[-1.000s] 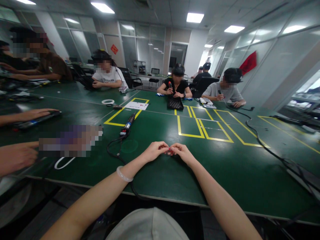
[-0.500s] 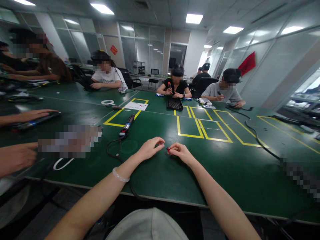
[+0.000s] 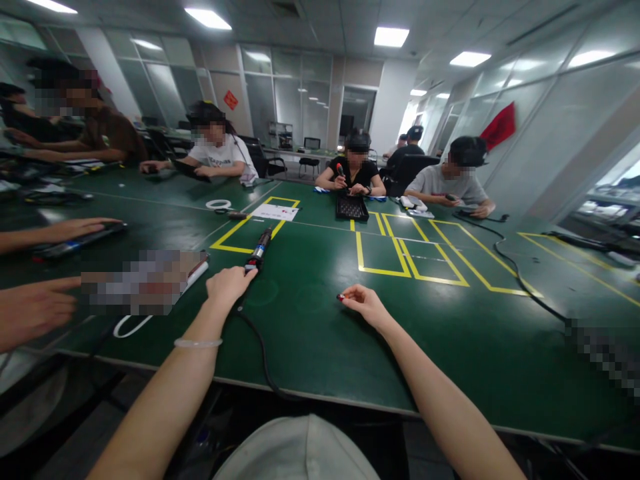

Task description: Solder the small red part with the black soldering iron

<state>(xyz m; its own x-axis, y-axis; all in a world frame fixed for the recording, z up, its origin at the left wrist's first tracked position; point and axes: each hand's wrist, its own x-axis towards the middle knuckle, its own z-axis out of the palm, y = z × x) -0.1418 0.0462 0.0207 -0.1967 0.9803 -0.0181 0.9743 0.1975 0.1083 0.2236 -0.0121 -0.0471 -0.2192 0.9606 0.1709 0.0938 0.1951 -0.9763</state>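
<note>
My left hand [image 3: 228, 288] is closed at the cable end of a black electric screwdriver [image 3: 261, 248] with a blue band, which lies on the green table [image 3: 310, 353]. Its fingertips are partly hidden behind the hand, so the exact grip is hard to see. A black cable [image 3: 263, 353] runs from under this hand toward the table's near edge. Between the thumb and fingers of my right hand [image 3: 367, 307] is a small red piece [image 3: 341, 298], too small to name, held just over the tabletop.
Yellow tape outlines [image 3: 383, 272] mark the table ahead, and a white paper [image 3: 276, 212] lies beyond the screwdriver. Opposite, a person works over a black tray [image 3: 351, 208]. At left, another person's hand [image 3: 35, 310] is beside a blurred-out object. A thick cable [image 3: 520, 283] crosses the right side.
My left hand has moved left, away from my right hand, onto the rear of the screwdriver. My right hand stays nearly in place with the red piece.
</note>
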